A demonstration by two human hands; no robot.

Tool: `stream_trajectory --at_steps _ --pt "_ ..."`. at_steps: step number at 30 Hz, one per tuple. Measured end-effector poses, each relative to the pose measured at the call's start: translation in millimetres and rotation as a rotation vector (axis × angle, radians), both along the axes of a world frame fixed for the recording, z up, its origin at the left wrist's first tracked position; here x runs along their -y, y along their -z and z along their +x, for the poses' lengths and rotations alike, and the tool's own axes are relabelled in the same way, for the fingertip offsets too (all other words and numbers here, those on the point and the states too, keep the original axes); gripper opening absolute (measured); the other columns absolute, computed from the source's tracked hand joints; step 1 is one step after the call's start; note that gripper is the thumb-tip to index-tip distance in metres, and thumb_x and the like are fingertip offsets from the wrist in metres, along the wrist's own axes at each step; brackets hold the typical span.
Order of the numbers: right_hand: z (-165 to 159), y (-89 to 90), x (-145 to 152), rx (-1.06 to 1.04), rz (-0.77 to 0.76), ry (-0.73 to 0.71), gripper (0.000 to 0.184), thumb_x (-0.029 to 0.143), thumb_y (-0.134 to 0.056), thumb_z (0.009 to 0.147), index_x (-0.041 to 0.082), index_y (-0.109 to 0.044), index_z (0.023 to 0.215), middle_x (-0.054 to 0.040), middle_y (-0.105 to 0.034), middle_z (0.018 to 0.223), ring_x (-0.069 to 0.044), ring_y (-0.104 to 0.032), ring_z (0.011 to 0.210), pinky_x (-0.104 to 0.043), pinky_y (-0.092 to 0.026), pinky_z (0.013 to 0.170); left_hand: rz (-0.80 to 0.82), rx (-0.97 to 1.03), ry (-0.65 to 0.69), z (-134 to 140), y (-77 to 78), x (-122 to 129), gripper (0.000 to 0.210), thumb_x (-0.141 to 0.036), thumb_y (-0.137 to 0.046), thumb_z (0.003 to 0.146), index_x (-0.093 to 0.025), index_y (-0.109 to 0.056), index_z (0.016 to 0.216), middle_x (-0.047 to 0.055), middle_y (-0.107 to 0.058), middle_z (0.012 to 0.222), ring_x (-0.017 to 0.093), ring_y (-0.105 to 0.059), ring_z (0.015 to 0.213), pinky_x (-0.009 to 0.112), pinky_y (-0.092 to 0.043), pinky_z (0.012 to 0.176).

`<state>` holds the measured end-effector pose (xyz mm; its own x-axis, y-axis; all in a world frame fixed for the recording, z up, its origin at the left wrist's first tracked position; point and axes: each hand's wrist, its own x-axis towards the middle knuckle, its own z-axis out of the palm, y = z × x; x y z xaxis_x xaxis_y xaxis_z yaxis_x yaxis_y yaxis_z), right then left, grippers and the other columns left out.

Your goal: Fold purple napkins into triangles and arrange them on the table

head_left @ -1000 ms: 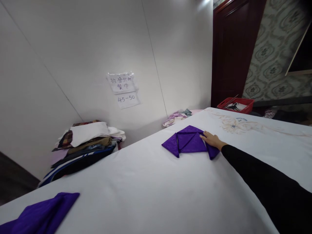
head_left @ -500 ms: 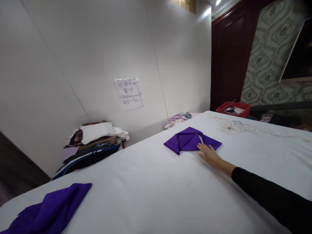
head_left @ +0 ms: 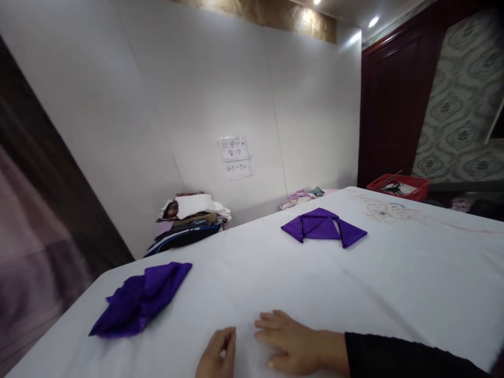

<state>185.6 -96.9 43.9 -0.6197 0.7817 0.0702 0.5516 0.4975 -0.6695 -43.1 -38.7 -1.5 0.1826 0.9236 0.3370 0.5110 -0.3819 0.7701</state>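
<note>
My right hand (head_left: 289, 338) is spread over the white tablecloth (head_left: 252, 278) near the bottom of the view, fingers apart and holding nothing. Left of it is my left hand (head_left: 217, 353), its fingers curled toward the thumb with nothing visible in them; the frame cuts off its lower part. A purple cloth napkin (head_left: 321, 226), folded into a flat shape with pointed sides, lies farther off on the right. Another purple napkin (head_left: 144, 299) lies loosely crumpled to the left of my hands, touched by neither.
Beyond the table's left edge is a stack of folded cloths (head_left: 192, 218). More cloths (head_left: 299, 198) lie behind the far edge, and a red basket (head_left: 417, 193) stands at the far right. A handwritten sign (head_left: 236, 157) hangs on the white wall.
My right hand has left the folded napkin and come back toward the near side of the table. My left hand has come into view. The camera has turned left.
</note>
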Motion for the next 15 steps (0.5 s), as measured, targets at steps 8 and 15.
stream_trajectory --at_steps 8,15 --pt "-74 13.8 18 -0.013 -0.023 -0.102 0.059 0.040 -0.051 0.082 0.026 -0.033 0.137 -0.0066 -0.031 0.143 -0.025 -0.021 0.132 -0.047 -0.012 0.108 0.072 -0.183 -0.373 -103 -19.7 20 0.023 -0.036 -0.048 0.073 -0.021 -0.063 0.082 0.002 -0.067 0.077 0.017 -0.062 0.070 0.028 -0.050 0.064" --pt "-77 65.7 12 0.024 0.105 -0.110 0.049 0.043 -0.037 0.090 0.029 -0.031 0.137 -0.0029 -0.029 0.143 -0.023 -0.020 0.133 -0.050 -0.009 0.109 -0.055 -0.293 -0.522 -133 -15.9 16 0.018 -0.018 -0.050 0.075 -0.017 -0.062 0.088 0.003 -0.066 0.082 0.013 -0.060 0.071 0.025 -0.047 0.068"
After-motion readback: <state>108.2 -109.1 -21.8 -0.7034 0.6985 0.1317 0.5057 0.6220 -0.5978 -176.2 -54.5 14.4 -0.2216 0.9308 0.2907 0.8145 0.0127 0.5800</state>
